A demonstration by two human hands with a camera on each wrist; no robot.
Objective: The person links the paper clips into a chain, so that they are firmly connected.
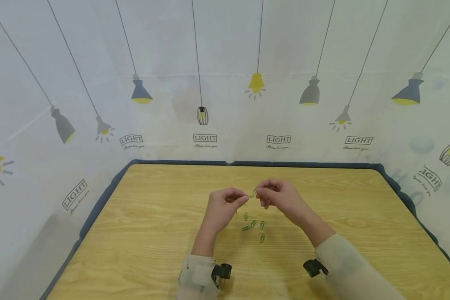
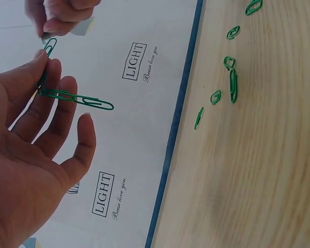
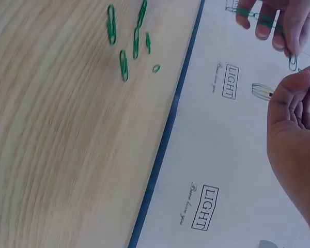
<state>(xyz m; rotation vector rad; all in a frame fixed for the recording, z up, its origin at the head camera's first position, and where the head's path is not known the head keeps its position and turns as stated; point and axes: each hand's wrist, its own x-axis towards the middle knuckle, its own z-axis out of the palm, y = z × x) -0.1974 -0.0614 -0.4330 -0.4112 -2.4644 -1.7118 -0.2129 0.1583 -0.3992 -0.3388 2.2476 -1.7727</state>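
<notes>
My left hand point(image 1: 225, 206) pinches a green paper clip point(image 2: 50, 47) between thumb and forefinger, one end of it sticking out. From that grip a short chain of linked green paper clips point(image 2: 93, 101) hangs past the other fingers. Close by on the right, my right hand point(image 1: 283, 198) pinches a paper clip point(image 1: 254, 191) in its fingertips, right at the free end of the left hand's clip. Most of this right-hand clip is hidden by the fingers. Both hands are raised above the table point(image 1: 153, 233).
Several loose green paper clips point(image 1: 262, 238) lie on the wooden table below and between the hands. A dark blue edging point(image 1: 180, 162) runs round the tabletop. Behind it stands a pale wall covering point(image 1: 232, 112) printed with lamps.
</notes>
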